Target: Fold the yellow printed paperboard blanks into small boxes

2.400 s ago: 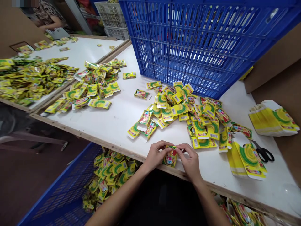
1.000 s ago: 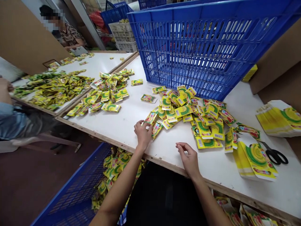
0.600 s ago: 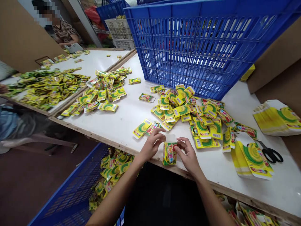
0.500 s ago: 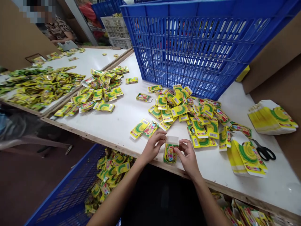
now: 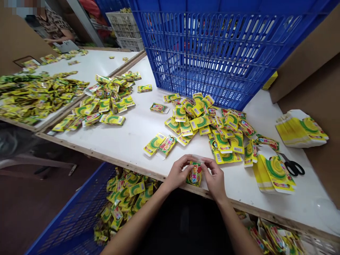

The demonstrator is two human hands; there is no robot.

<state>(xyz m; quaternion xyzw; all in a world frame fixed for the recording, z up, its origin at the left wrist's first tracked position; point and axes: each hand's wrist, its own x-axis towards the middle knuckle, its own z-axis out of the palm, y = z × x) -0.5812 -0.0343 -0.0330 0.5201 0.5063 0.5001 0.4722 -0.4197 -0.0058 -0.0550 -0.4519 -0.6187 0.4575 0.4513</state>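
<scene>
We pinch a small yellow-green carton (image 5: 194,174) between left hand (image 5: 178,173) and right hand (image 5: 216,178), fingers closed on its top flap, at the worktop (image 5: 127,134) edge, six o'clock of the flat-carton pile (image 5: 212,127).

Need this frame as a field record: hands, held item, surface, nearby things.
left hand: grips small yellow-green printed carton, left side
right hand: grips same carton, right side, fingers at its top flap
surface: white wooden-edged table
nearby: pile of flat yellow-green cartons; black-handled scissors; big blue plastic crate
below table: blue crate of folded cartons
</scene>
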